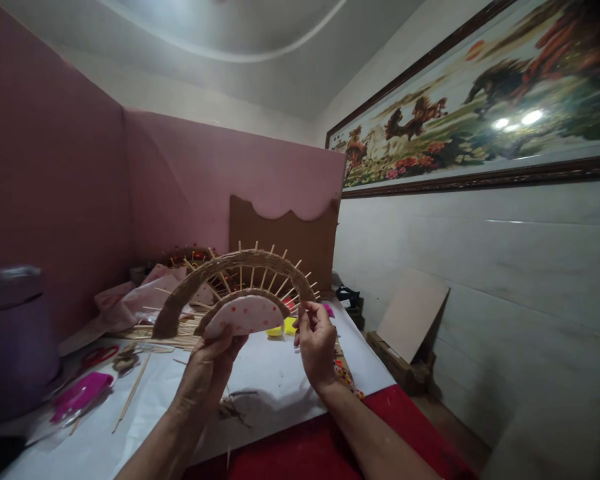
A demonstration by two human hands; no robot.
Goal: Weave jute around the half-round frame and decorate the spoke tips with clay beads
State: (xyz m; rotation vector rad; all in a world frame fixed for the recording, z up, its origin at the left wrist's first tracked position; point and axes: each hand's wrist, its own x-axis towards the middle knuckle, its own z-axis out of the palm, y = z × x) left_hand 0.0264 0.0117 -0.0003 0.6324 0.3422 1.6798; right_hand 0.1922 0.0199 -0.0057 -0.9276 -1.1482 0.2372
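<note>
A fan-shaped craft piece (253, 261) is held up over the table. Its outer arch is brown and twine-like, with thin wooden sticks radiating through it from a half-round inner panel (247, 315) in pale pink with red dots. My left hand (215, 363) grips the panel's lower edge between thumb and fingers. At the arch's right end, my right hand (317, 340) has its fingertips pinched together by the lowest sticks. Whatever sits between those fingertips is too small to make out.
A white-covered table (275, 380) has a red cloth (280, 453) along its front. Wooden sticks (145, 331), red-handled scissors (100, 355), a magenta packet (83, 395) and a purple flask (17, 340) lie or stand left. Yellow pieces (283, 328) lie behind the hands; brown cardboard (285, 243) leans at the back.
</note>
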